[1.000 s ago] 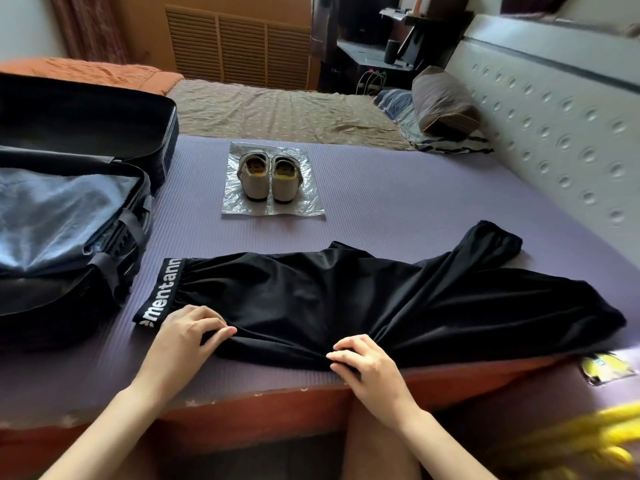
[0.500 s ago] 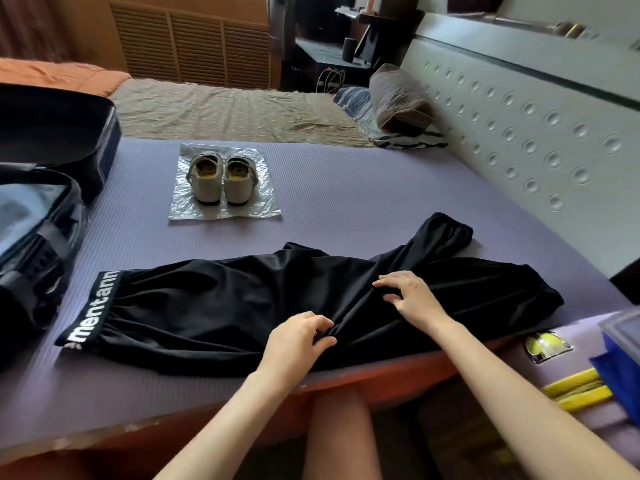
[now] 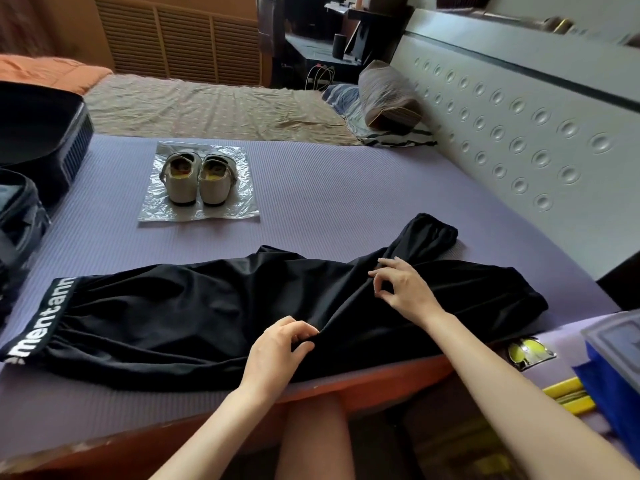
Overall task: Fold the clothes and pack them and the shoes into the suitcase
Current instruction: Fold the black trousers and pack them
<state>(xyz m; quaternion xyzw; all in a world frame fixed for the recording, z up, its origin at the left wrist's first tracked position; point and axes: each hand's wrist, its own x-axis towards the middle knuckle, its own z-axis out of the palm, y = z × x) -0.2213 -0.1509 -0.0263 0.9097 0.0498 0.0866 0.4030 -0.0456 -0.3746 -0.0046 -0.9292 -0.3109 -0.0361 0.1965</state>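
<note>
Black trousers (image 3: 194, 306) lie flat across the purple mat, their white-lettered waistband at the left and the legs running right. My left hand (image 3: 280, 348) pinches a fold of the fabric near the front edge, at mid-length. My right hand (image 3: 401, 289) pinches the cloth further up the legs, thumb and forefinger together, other fingers spread. A pair of white shoes (image 3: 195, 178) stands on a clear plastic sheet behind the trousers. The open black suitcase (image 3: 38, 143) lies at the left edge, only partly in view.
The purple mat (image 3: 346, 188) ends at an orange front edge. A padded white headboard (image 3: 519, 133) runs along the right. A pillow (image 3: 388, 95) lies at the back. A blue box (image 3: 613, 368) and yellow sunglasses (image 3: 526, 351) sit at the lower right.
Both hands have shifted right along the trousers, from the waistband end to the legs. My right hand now pinches the cloth. The view has turned right, so less of the suitcase shows.
</note>
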